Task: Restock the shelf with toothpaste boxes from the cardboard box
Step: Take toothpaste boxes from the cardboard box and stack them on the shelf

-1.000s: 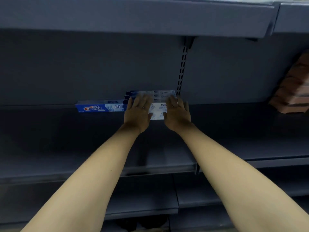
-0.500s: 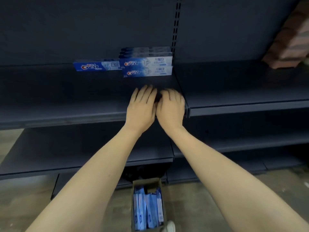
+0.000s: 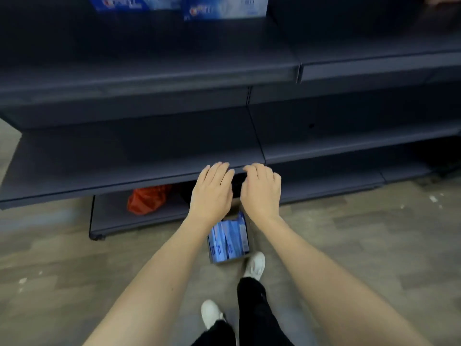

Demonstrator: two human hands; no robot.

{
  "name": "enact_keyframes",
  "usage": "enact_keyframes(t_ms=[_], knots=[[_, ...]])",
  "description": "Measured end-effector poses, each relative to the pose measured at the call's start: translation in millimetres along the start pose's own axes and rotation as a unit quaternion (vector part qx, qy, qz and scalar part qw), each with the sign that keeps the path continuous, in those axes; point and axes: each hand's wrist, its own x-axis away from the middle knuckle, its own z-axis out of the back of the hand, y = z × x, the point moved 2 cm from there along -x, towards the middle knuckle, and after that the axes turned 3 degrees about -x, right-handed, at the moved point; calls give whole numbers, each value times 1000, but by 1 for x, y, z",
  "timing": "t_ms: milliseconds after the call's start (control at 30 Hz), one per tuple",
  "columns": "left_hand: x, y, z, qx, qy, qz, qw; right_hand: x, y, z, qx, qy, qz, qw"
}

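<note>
Both hands, left (image 3: 211,193) and right (image 3: 260,193), hover loose-fingered and empty above the brown cardboard box (image 3: 230,239) of blue toothpaste boxes (image 3: 228,242) (shelved blue-and-white toothpaste cartons (image 3: 224,7) at 12 o'clock).

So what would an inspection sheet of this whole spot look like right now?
Surface: dark shelf in tiers; wood-look floor.
Job's things: toothpaste boxes on the upper tier; cardboard box on the floor, blue cartons inside.
Clutter: orange bag on the bottom tier.
Grippers: left hand and right hand empty, fingers relaxed, above the cardboard box.
Cables: nothing seen.
Surroundings: person's white shoes, dark trousers.
</note>
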Motion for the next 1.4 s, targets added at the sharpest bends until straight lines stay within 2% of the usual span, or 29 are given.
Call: enact_keyframes(t_ms=[133, 267, 467, 633, 733, 800, 933, 1000, 1200, 1300, 1400], knots=[[45, 3, -43, 32, -80, 27, 996, 46, 21, -45, -21, -119, -23, 992], [86, 3, -97, 50, -169, 68, 982, 81, 46, -95, -28, -258, -54, 964], [137, -6, -206, 25, -248, 72, 966, 112, 82, -196, -24, -388, -77, 918], [163, -13, -299, 1, -284, 24, 958, 122, 109, -283, -28, -427, -75, 901], [163, -11, -346, 5, -318, 29, 947, 127, 126, -330, -29, -441, -76, 894], [164, -9, -378, 15, -366, 36, 930, 129, 136, -363, -22, -453, -70, 889], [160, -11, -439, -38, -435, 24, 900, 126, 155, -422, 14, -486, -46, 873], [154, -14, -462, -65, -463, -19, 884, 122, 164, -448, 22, -501, -59, 863], [141, -10, -519, -89, -520, -283, 801, 125, 172, -517, -24, -542, -181, 820], [144, -13, -542, -134, -540, -339, 758, 132, 172, -540, -46, -532, -216, 818], [149, -18, -556, -153, -554, -347, 741, 138, 174, -551, -59, -497, -260, 826]])
